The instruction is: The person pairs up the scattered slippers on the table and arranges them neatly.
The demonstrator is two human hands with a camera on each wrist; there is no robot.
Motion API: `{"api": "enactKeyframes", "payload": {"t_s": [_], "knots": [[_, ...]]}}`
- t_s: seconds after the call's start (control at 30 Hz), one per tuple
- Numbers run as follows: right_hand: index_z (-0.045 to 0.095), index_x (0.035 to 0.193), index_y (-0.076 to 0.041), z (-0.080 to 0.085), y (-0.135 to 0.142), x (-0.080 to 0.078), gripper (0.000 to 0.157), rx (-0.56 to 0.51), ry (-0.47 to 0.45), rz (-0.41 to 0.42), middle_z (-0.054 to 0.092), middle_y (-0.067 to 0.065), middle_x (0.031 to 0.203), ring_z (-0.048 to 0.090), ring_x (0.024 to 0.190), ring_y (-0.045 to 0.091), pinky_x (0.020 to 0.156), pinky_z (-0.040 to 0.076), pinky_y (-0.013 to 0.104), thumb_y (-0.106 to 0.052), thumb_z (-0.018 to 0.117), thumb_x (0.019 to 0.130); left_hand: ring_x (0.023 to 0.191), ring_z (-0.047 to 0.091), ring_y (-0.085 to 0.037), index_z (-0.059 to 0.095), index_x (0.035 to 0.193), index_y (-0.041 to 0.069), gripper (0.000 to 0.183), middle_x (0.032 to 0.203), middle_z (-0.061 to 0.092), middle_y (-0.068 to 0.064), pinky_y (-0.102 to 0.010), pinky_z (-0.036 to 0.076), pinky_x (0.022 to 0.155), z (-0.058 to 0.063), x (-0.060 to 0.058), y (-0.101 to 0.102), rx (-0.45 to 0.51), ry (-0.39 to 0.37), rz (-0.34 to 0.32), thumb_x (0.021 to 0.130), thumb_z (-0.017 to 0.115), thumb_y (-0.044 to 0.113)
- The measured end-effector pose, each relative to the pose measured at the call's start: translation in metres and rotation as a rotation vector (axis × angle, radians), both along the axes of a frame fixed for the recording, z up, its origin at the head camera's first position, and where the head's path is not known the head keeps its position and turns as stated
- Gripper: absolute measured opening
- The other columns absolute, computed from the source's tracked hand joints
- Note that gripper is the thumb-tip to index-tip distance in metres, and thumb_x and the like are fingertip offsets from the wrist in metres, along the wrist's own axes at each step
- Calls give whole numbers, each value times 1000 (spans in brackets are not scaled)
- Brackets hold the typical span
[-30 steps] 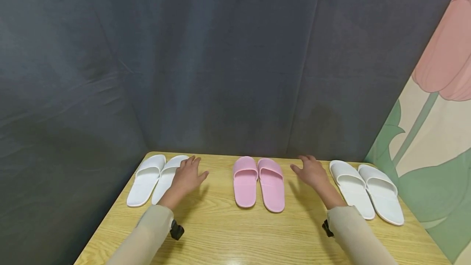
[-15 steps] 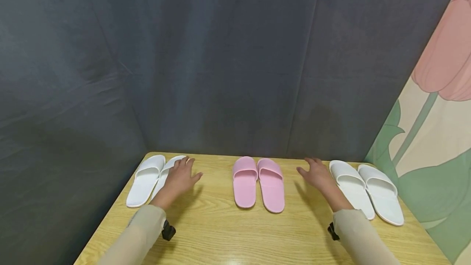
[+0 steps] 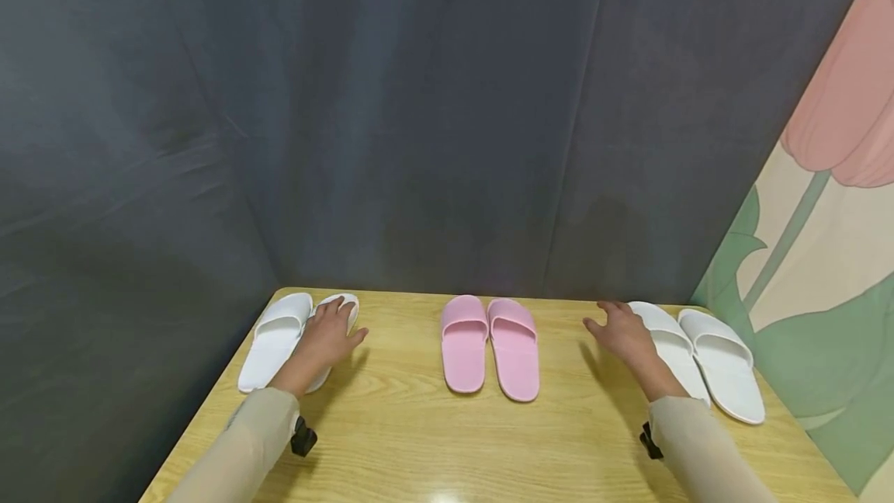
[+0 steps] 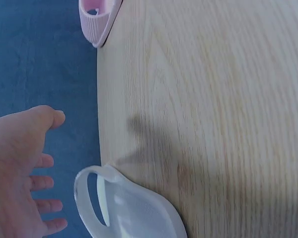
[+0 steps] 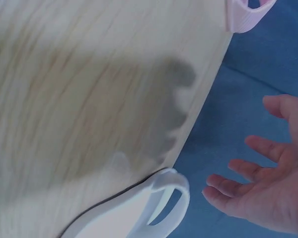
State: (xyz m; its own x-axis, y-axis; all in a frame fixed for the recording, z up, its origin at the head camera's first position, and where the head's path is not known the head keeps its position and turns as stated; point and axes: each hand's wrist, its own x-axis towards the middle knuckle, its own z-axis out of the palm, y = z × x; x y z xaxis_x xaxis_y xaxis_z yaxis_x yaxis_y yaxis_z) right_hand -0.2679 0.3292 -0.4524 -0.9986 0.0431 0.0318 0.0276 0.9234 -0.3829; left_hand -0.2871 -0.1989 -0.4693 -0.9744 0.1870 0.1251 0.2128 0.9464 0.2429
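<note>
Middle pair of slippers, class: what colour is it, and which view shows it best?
The middle slippers are pink, best seen in the head view.

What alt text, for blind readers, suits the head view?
An empty left hand hovers by one white slipper pair, the empty right hand by another white pair. A pink pair sits between them on a wooden table, before a dark curtain.

Left white slipper pair, right white slipper pair, each set side by side, soles down, toes toward far edge, partly hidden.
</note>
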Motion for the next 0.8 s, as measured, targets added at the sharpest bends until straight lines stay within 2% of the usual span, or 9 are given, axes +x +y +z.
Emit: {"api": "enactKeyframes", "payload": {"t_s": [0.17,0.4,0.67,0.8], "knots": [[44,142,12,-7,13,-1,63,-3,7,-4,36,43,143,36,127,64,101,37,70,-34,55,100,140,32,-52,46,147,-3,68,153,37,-31,-69,31,108,-3,-2,-9,19,1,3,98,63,41],[49,136,14,-15,29,-6,59,0,85,20,42,45,137,41,124,63,100,38,69,-30,59,98,139,33,-53,46,146,-4,67,152,37,-32,-71,33,105,-2,-7,-15,44,8,17,97,64,39],[53,129,18,-12,39,-7,55,10,169,39,45,45,133,42,120,64,99,38,68,-26,62,96,140,30,-53,45,147,-3,69,154,35,-31,-71,32,105,-8,-13,-19,69,-23,34,96,65,39],[52,130,17,-9,45,-7,55,17,151,25,43,44,134,43,119,64,96,40,69,-25,61,96,141,29,-53,44,147,-2,69,155,33,-32,-72,31,105,-12,-14,-21,86,-33,45,96,65,38]]}}
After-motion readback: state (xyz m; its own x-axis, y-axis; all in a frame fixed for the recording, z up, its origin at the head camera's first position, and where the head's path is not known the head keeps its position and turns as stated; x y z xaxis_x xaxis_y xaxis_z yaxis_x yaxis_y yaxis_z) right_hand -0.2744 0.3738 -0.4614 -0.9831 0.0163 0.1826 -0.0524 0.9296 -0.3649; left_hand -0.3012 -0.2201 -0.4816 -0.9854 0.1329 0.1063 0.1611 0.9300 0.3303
